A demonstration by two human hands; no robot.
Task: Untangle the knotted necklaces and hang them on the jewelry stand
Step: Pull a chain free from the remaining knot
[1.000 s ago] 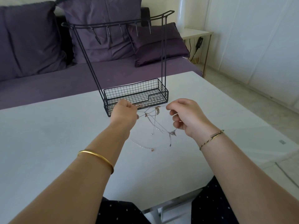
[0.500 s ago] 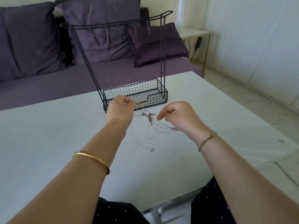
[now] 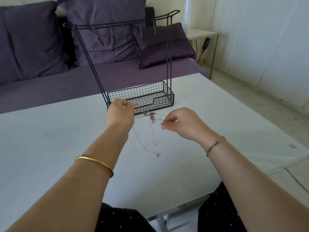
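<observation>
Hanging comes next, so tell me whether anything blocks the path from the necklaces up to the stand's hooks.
Nothing visible blocks it. The necklaces, knotted between the left hand and right hand, hang in front of the jewelry stand, and the hooks on its top bar are bare. Only the tangle itself is in the way.

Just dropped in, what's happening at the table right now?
A person is working on tangled necklaces held above the table, just in front of the stand. The left hand grips one side of the bunch and the right hand pinches a strand on the other, with the knot stretched between them. Loose ends trail down to the table. Nothing hangs on the stand's hooks yet.
</observation>
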